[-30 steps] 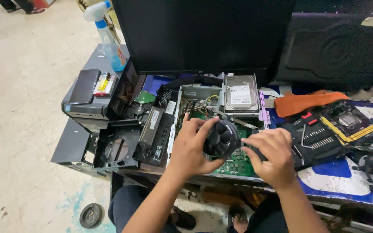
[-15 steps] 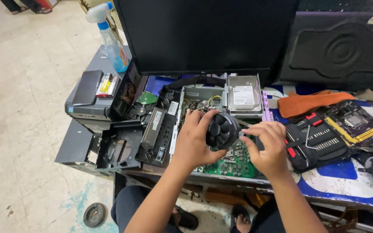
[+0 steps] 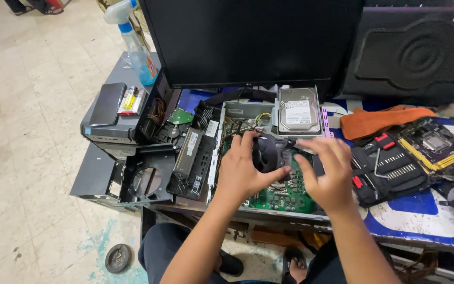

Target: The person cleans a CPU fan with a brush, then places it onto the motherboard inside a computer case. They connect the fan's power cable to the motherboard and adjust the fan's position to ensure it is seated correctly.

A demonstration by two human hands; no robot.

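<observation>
My left hand (image 3: 241, 172) grips a black round cooler fan (image 3: 267, 153), tilted up on its edge over the green motherboard (image 3: 285, 195) inside an open computer case (image 3: 236, 110). My right hand (image 3: 328, 176) hovers just right of the fan with its fingers spread, touching or nearly touching its side. A silver hard drive (image 3: 297, 112) sits in its bay at the back of the case.
A dark monitor (image 3: 250, 42) stands behind the case. An open screwdriver bit kit (image 3: 392, 171), an orange cloth (image 3: 382, 120) and another motherboard (image 3: 440, 145) lie to the right. Left are a second opened grey case (image 3: 116, 179), a black box and a spray bottle (image 3: 135, 44).
The fan has gone from lying flat on the motherboard to tilted up in my left hand. My right hand has let go of its grip and opened its fingers.
</observation>
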